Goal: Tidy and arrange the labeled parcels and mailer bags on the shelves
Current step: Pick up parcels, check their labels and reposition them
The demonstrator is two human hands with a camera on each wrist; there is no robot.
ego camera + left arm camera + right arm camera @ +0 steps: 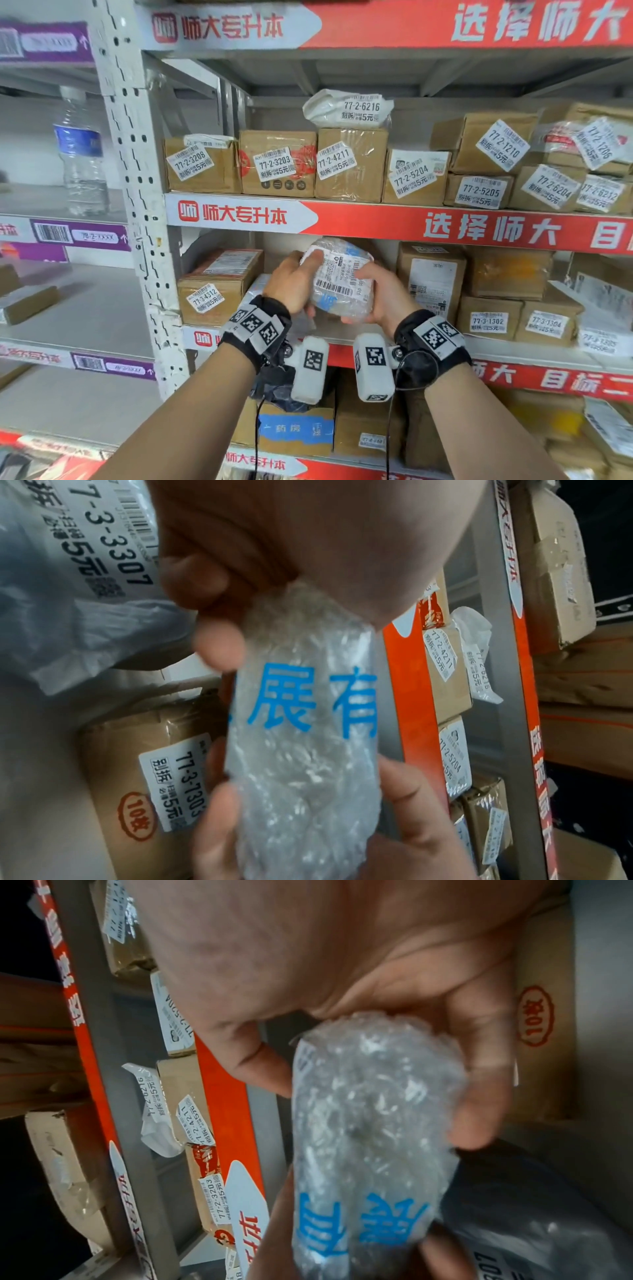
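Note:
Both hands hold one bubble-wrap parcel (340, 277) with blue print and a white barcode label, just in front of the third shelf's opening. My left hand (294, 282) grips its left side, thumb lying across the label's top. My right hand (383, 294) grips its right side from below. The parcel (304, 737) fills the left wrist view between fingers and thumb. In the right wrist view the parcel (369, 1137) sits in the curled fingers (479, 1096). Behind it lie a grey mailer bag marked 77-3-3301 (85, 588) and a brown box marked 77-3-7303 (137, 777).
The shelf above carries labeled cardboard boxes (277, 164) and a white mailer bag (346, 108). Box 77-3-4312 (212, 291) stands left of my hands, taller boxes (431, 277) right. A white steel upright (137, 192) bounds the bay; a water bottle (82, 150) stands on the neighbouring rack.

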